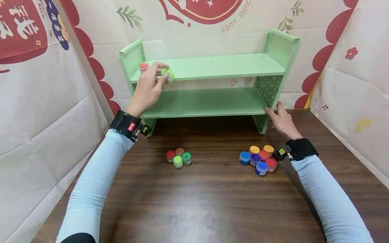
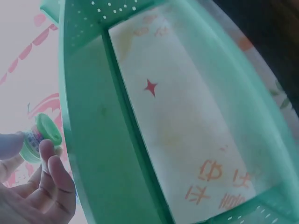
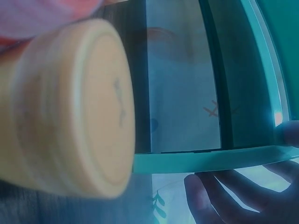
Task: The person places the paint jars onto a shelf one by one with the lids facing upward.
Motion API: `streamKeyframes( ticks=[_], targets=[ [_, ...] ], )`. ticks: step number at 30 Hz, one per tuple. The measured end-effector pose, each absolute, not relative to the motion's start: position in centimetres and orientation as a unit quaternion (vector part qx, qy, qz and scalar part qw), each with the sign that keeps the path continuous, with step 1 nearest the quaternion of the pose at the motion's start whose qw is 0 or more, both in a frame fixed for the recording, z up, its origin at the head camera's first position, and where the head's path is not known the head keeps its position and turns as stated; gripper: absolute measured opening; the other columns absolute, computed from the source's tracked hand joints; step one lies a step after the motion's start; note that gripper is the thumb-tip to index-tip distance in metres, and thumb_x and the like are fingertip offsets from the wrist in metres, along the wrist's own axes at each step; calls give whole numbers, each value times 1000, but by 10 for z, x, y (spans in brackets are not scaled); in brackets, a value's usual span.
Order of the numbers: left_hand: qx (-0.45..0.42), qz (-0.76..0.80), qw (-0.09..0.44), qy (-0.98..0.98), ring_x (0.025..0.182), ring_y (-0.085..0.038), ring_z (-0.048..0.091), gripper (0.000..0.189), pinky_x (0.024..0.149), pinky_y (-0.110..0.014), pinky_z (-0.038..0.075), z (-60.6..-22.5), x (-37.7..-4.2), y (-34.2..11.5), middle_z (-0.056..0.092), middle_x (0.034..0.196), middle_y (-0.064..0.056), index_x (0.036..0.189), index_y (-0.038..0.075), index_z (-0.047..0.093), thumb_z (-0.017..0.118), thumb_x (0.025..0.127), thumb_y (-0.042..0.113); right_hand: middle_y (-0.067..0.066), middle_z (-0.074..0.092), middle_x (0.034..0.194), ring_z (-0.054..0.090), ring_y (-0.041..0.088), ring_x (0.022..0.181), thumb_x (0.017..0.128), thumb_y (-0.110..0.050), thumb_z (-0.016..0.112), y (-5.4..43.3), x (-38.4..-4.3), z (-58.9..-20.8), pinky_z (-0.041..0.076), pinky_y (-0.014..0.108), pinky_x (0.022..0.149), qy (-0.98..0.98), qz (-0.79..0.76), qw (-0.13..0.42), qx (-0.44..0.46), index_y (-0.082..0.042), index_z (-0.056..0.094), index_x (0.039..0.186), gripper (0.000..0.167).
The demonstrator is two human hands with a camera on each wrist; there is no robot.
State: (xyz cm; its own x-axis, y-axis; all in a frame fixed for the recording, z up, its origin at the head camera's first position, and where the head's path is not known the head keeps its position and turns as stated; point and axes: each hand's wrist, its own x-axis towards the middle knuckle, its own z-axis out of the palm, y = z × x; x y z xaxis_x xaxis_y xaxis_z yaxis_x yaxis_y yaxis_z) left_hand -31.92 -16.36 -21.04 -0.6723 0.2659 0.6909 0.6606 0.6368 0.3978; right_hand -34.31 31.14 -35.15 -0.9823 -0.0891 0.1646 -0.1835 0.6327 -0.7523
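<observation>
Lime-green jar (image 1: pixel 169 75) sits pinched at the fingertips (image 2: pixel 47 148) of the left grip (image 1: pixel 148 86), while the right grip (image 1: pixel 282 122) holds the shelf (image 1: pixel 209 102).

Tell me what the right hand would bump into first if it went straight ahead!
The green shelf, I think: the right hand seems to be holding it by the side, though exact depth is hard to tell.

A small lime jar (image 1: pixel 168 74), lid on, hangs tilted in the left hand's (image 1: pixel 147 89) pinch, near the green shelf (image 1: pixel 209 101). The right hand (image 1: pixel 283 123) holds that upright, two-tiered shelf by its right side. A red-lidded jar (image 1: pixel 144 68) stands on its upper left end.
</observation>
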Motion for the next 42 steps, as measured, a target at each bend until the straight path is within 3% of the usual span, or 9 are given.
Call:
streamKeyframes(
  ticks=[4,11,18,25,32,38,42],
  targets=[
    [-249,-296,287,-876,76,-22,67,30,69,-29,49,-200,-326,-163,72,111,-15,135,6,56,52,108,17,39,31,159,43,54,140,107,-59,32,312,-343,-355,58,43,80,-900,426,52,74,-20,-6,167,81],
    [-213,-230,275,-909,86,-26,64,29,70,-34,41,-191,-335,-154,73,113,-13,133,12,61,56,107,24,41,35,155,47,54,134,108,-56,32,312,-343,-358,54,28,70,-900,425,53,76,-14,1,166,78],
    [-196,-178,298,-917,82,-27,59,38,65,-34,38,-192,-335,-152,58,140,-10,137,15,66,67,101,29,41,37,154,50,51,130,108,-56,32,310,-344,-356,51,24,67,-900,424,59,79,-15,1,167,78],
    [-190,-148,310,-920,80,-26,61,40,64,-34,39,-189,-340,-148,61,134,-7,139,14,66,67,101,27,40,38,153,50,50,129,107,-58,32,310,-343,-353,51,23,66,-903,419,59,74,-15,1,167,80],
    [-170,-146,317,-921,80,-28,61,36,65,-34,38,-187,-348,-148,63,132,-8,133,13,68,68,100,29,39,34,157,45,51,137,107,-58,32,306,-344,-353,56,42,80,-904,419,55,73,-15,-1,166,81],
    [-165,-138,323,-922,83,-29,61,32,66,-36,40,-183,-350,-147,63,133,-9,128,12,66,68,100,28,38,37,155,51,49,127,106,-60,30,304,-345,-350,52,30,71,-903,419,57,70,-16,1,166,81],
    [-170,-140,319,-922,82,-29,59,33,64,-36,39,-183,-351,-143,63,130,-10,128,12,66,68,100,28,38,40,153,55,47,121,107,-59,29,306,-343,-349,51,30,67,-907,412,66,63,-13,4,166,79]
  ],
)
